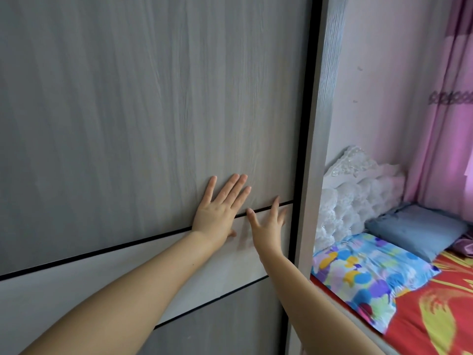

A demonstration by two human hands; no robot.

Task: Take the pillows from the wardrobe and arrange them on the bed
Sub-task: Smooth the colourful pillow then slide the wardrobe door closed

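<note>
Left hand (220, 208) flat on the wardrobe door (153, 111), fingers straight and spread, palm pressed to the grey wood-grain panel just above the thin black seam. Right hand (268, 221) beside it to the right, fingers also extended and splayed, touching or nearly touching the pale band (128, 272) under the seam; contact hard to confirm. Neither hand grips anything. Both sit near the door's right edge, next to the black strip and the wardrobe's side post (317, 149).

Progress: looks late, or a repeat fetch. Door appears closed, no interior visible, no pillow in hand. Two pillows lie on the bed (435, 316) at right: a multicolour patterned pillow (371, 275) nearer, a blue-grey pillow (417, 231) farther, both at the head end against the white tufted headboard (358, 196). Likely step: sliding the door, either shutting it after fetching or opening it for more; cannot tell which. Any pillows left inside are hidden.

Around: red-and-yellow bedsheet, pink wall, pink curtain (450, 124) far right. Obstruction: the door itself blocks the wardrobe contents; side post stands between the hands and the bed.
</note>
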